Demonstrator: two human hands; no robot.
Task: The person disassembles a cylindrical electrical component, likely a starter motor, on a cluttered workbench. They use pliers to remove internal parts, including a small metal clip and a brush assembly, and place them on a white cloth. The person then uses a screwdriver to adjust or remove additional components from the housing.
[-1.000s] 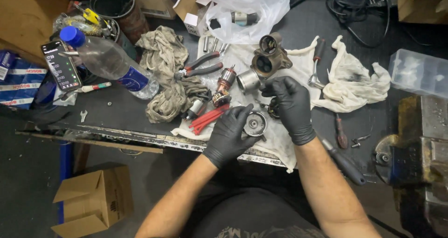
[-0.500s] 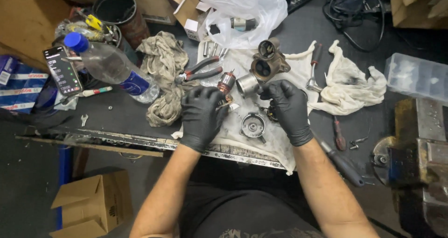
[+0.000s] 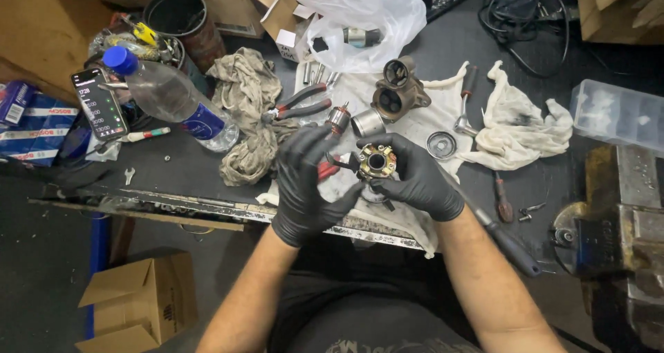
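Black-gloved right hand (image 3: 422,180) grips a round brush holder (image 3: 376,162), left hand (image 3: 308,180) pinching red-handled pliers (image 3: 334,165) against it (housing (image 3: 397,94) lies apart on the desk (image 3: 173,170)).

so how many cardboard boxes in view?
3. One open cardboard box on the floor at lower left, a second box behind the black bucket, and a small box by the plastic bag. More may be hidden off-frame.
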